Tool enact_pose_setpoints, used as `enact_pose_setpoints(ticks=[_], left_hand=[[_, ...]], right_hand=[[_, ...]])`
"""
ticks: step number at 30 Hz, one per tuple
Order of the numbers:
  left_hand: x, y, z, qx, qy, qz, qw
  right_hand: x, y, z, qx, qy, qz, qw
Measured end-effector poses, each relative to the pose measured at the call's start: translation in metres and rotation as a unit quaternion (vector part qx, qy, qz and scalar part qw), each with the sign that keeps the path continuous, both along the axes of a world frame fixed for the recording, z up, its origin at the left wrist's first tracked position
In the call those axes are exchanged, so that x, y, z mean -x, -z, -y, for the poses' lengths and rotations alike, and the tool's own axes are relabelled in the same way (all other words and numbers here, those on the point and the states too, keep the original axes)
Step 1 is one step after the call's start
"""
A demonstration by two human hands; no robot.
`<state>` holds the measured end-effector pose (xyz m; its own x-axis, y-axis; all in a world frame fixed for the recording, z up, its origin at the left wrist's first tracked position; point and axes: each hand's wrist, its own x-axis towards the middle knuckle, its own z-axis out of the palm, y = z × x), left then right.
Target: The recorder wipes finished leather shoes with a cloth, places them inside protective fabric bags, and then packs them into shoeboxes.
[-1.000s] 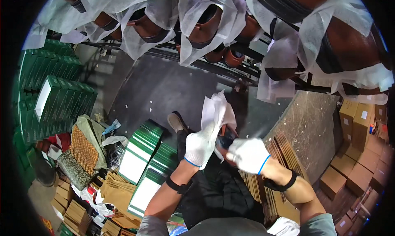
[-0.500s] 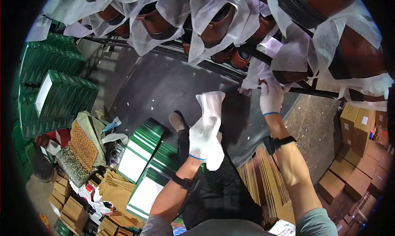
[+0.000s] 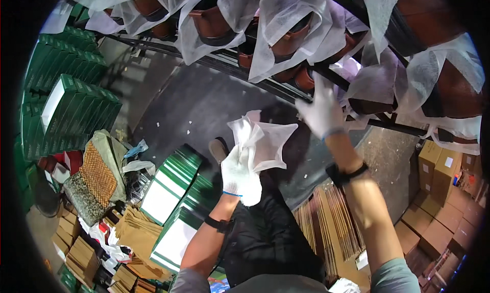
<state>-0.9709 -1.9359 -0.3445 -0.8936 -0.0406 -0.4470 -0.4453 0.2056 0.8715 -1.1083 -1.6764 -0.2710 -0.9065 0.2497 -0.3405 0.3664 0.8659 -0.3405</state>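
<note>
My left hand [image 3: 240, 175], in a white knitted glove, is closed on a thin white wrapping sheet [image 3: 269, 146]. The sheet is bunched at the fingers and its loose corners spread out to the right. My right hand [image 3: 322, 111], also gloved, reaches up to the shoe rack with thumb and fingers apart. Motion blurs its fingertips. They are close to a brown leather shoe [image 3: 304, 80] on the lower bar; whether they touch it I cannot tell. Brown shoes draped in similar white sheets, such as a dark-soled shoe [image 3: 212, 25], line the rack above.
The black rack bar [image 3: 278, 91] runs across in front of me. Green boxes [image 3: 76, 109] are stacked at the far left, with more green-and-white boxes [image 3: 171, 183] by my left leg. Flattened cardboard [image 3: 332, 226] stands by my right leg. Brown cartons [image 3: 434, 221] are piled at right.
My right hand has moved up and left along the rack, away from a wrapped shoe. The sheet in my left hand has gone from a narrow bunch to spread out, and that hand has shifted slightly left.
</note>
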Motion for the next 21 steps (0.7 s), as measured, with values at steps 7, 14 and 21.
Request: enact_pose_setpoints(ticks=[7, 14, 21], left_hand=[[-0.002, 0.021, -0.015, 0.035, -0.021, -0.099, 0.994], [-0.008, 0.026, -0.006, 0.106, -0.004, -0.117, 0.987], [-0.008, -0.015, -0.01, 0.019, 0.094, 0.036, 0.995]], right_hand=[[-0.043, 0.046, -0.06, -0.007, -0.061, -0.173, 0.983], [-0.2, -0.142, -0.008, 0.451, 0.356, -0.085, 0.814], [-0.168, -0.066, 0.026, 0.179, -0.35, 0.004, 0.919]])
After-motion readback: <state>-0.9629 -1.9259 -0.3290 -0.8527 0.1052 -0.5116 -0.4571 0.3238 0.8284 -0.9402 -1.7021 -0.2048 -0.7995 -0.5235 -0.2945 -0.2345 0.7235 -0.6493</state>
